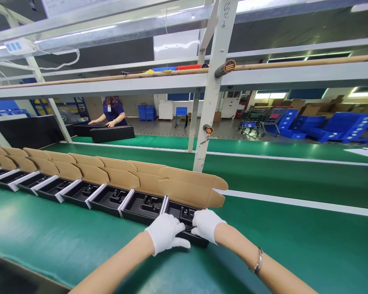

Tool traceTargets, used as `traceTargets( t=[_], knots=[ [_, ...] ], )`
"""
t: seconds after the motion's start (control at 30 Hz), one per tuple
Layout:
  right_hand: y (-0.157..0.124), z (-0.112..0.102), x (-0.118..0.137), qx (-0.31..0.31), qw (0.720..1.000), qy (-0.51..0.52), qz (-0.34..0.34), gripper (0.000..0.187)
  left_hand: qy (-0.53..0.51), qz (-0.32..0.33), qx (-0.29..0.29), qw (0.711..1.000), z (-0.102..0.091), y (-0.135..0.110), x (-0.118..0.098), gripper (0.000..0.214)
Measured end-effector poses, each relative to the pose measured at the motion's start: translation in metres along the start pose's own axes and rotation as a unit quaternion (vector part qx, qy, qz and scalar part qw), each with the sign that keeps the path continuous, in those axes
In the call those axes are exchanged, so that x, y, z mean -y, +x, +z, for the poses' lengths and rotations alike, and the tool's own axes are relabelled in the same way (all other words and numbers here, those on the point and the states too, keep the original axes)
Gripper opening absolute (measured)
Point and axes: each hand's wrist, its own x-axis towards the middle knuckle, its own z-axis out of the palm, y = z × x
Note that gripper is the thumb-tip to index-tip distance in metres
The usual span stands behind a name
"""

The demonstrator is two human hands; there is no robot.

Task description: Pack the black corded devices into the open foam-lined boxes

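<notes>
Both my hands wear white gloves and sit at the near end of a long row of open cardboard boxes. My left hand (166,232) and my right hand (207,224) grip the front edge of the nearest box's black moulded tray (179,214). A thin dark piece shows under my fingers, but it is too small to name. Behind this tray stands the box's raised tan cardboard lid (190,192). Further left, more boxes (110,200) with the same black trays and white-edged sides line up, their lids overlapping. My fingers hide part of the nearest tray.
The boxes lie on a green workbench mat (55,232) beside a white strip (294,203). A white steel upright (213,94) and shelf rails stand just beyond. A co-worker (113,112) handles black boxes at a far bench, with blue crates and carts behind.
</notes>
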Motion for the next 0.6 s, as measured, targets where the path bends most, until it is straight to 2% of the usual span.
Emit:
traceTargets(
  t=[0.13,0.27,0.33,0.4,0.47,0.5,0.53,0.6],
  knots=[
    [-0.007,-0.001,0.014,-0.001,0.998,0.054,-0.017,0.037,0.026,0.016,-0.014,0.999,0.015,0.001,0.001,0.046],
    [-0.015,0.02,0.037,0.003,0.998,0.05,0.029,0.027,0.039,0.044,-0.051,0.997,0.002,0.003,0.002,0.037],
    [-0.024,0.032,0.031,-0.004,0.997,0.053,0.057,0.026,0.042,0.059,-0.08,0.994,-0.008,-0.01,0.009,0.035],
    [-0.036,0.041,0.008,-0.01,0.994,0.058,0.087,0.026,0.056,0.037,-0.126,0.99,-0.011,-0.035,0.028,0.04],
    [-0.047,0.045,-0.03,-0.017,0.99,0.057,0.129,0.027,0.097,-0.051,-0.201,0.973,-0.007,-0.065,0.059,0.049],
    [-0.05,0.045,-0.052,-0.021,0.986,0.052,0.155,0.027,0.122,-0.098,-0.218,0.963,-0.002,-0.079,0.076,0.055],
    [-0.05,0.043,-0.076,-0.024,0.982,0.045,0.181,0.027,0.145,-0.133,-0.233,0.952,0.004,-0.091,0.092,0.061],
    [-0.042,0.038,-0.124,-0.033,0.973,0.029,0.227,0.027,0.17,-0.181,-0.217,0.944,0.017,-0.107,0.118,0.064]
  ],
)
